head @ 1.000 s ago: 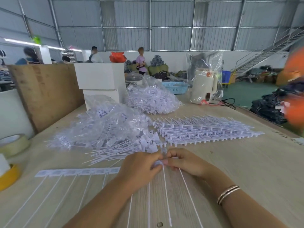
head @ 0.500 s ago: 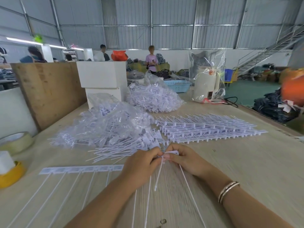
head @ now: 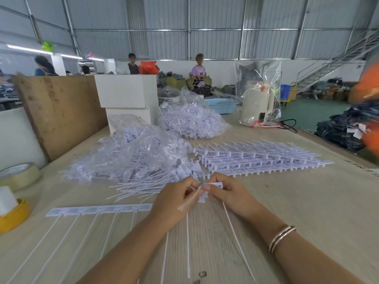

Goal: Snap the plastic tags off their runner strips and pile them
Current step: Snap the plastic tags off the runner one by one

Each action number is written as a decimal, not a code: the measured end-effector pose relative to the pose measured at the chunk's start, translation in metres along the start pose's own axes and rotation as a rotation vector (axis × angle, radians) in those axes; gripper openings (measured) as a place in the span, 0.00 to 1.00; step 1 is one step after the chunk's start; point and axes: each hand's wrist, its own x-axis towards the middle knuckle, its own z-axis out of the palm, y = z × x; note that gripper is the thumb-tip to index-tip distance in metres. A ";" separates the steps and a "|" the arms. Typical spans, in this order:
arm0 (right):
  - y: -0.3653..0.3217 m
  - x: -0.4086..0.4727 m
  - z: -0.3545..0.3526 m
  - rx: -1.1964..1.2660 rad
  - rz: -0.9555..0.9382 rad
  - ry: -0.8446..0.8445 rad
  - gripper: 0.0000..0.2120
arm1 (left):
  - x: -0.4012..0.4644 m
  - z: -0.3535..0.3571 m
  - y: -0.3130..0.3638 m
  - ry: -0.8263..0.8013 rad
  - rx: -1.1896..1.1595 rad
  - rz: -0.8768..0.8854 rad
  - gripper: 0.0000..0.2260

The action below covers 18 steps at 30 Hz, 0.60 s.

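Observation:
A white runner strip point(head: 98, 210) of plastic tags lies across the wooden table point(head: 307, 212), its thin tails pointing towards me. At its right end my left hand point(head: 174, 199) pinches one loose tag point(head: 189, 198) by its head, the tail slanting down-left and blurred. My right hand point(head: 227, 193) pinches the strip's end piece point(head: 215, 185) beside it. Just beyond my hands lies a pile of snapped-off tags point(head: 147, 185). A stack of whole strips point(head: 256, 158) lies to the right of that pile.
Two clear bags of tags point(head: 133, 148) point(head: 192, 121) lie further back, with white boxes point(head: 127, 93) and a wooden board point(head: 59, 111) behind. Tape rolls point(head: 18, 177) point(head: 12, 216) sit at the left edge. A bagged kettle point(head: 256, 103) and blue basket point(head: 221, 104) stand far right. People stand in the background.
One tag has come away from the strip: its tail swung from lying straight towards me to slanting left in my left hand. Both hands rose slightly.

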 end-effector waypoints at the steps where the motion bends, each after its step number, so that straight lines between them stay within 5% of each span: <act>1: 0.000 0.000 0.000 -0.025 0.015 -0.017 0.10 | -0.001 -0.001 -0.001 -0.022 0.058 0.005 0.09; 18: 0.009 0.003 -0.002 -0.307 0.109 -0.018 0.09 | -0.002 -0.001 -0.003 -0.033 0.420 0.075 0.14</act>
